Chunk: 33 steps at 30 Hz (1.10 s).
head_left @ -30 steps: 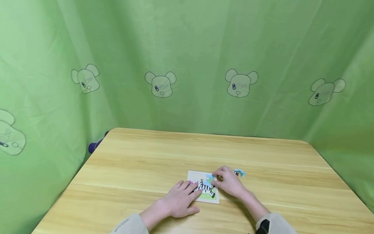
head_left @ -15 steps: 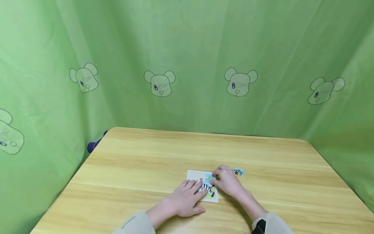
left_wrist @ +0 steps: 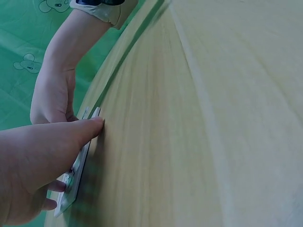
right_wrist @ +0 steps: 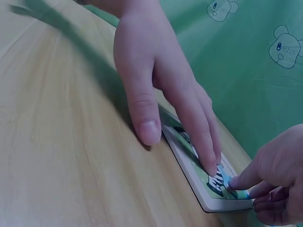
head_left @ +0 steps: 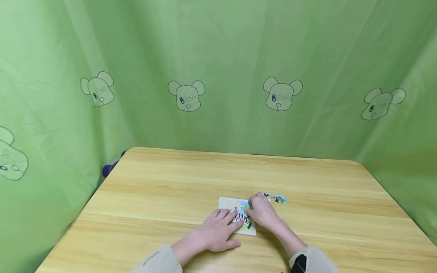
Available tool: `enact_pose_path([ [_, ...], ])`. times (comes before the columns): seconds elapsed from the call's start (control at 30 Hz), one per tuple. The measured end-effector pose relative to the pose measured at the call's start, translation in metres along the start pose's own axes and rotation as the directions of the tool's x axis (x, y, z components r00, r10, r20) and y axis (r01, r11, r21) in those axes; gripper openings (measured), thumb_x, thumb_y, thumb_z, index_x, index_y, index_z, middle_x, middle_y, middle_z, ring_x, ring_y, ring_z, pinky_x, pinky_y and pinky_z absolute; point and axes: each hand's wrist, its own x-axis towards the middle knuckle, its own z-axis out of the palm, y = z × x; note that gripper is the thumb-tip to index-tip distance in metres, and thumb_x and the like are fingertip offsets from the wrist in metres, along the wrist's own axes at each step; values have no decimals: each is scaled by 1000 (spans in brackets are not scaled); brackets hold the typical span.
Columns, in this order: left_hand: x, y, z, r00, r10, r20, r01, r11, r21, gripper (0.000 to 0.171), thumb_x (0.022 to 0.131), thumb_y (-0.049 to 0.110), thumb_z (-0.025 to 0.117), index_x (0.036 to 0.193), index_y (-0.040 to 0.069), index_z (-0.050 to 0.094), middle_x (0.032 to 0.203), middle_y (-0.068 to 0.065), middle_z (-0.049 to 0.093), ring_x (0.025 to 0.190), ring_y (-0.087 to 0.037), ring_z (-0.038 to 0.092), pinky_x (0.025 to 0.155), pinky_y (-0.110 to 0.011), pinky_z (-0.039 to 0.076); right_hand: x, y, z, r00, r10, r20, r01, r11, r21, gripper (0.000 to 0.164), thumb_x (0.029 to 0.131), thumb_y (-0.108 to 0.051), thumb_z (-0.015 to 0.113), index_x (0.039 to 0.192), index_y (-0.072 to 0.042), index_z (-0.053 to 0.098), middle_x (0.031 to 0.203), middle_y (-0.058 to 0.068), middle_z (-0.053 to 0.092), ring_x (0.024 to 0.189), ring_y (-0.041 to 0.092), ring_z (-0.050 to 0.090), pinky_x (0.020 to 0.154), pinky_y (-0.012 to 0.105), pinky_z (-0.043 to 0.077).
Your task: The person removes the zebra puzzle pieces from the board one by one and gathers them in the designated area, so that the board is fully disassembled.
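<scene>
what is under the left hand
The left hand lies over part of the puzzle; some of its zebra shows past the fingers. What the hand covers can't be seen.

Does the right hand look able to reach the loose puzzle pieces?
Likely yes: the loose puzzle pieces lie just past the right hand, nothing visible between, though it is busy at the zebra puzzle board.

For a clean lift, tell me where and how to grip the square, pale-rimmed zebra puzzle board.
Probably pinch the puzzle board by its near-right corner, from the person's side: it is thin and flat, and neither left hand nor right hand covers that corner.
</scene>
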Motion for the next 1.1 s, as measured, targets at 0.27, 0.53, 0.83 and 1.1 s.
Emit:
enact_pose_path([
  [0.27,-1,-1,1,1000,-2,-6,2,1000,-5,63,90,60,39,144,27,35,150,-6,27,134,-26,29,107,-44,27,4,1,0,997,56,56,-61,994,94,31,74,-7,74,97,9,62,87,12,51,78,22,49,74,41,48],
  [0.53,0,-2,1,1000,7,-10,-7,1000,-4,63,90,60,38,144,28,35,150,-6,28,133,-26,30,107,-44,28,4,3,1,994,94,59,-101,986,130,32,75,-7,74,98,8,59,85,9,49,77,21,47,72,38,46],
  [0.83,0,-3,2,1000,7,-2,-7,1000,-9,63,90,60,38,144,28,34,150,-6,27,134,-26,29,108,-43,27,5,1,5,999,53,-4,-52,984,171,34,71,-1,75,99,4,58,77,5,54,70,18,50,62,32,46],
  [1.1,0,-2,1,1000,2,5,-2,1000,-18,63,90,60,40,144,28,34,150,-6,27,134,-26,28,108,-43,26,6,14,6,999,33,-14,-25,911,412,28,76,6,66,103,-1,61,72,3,56,60,14,52,52,26,47],
])
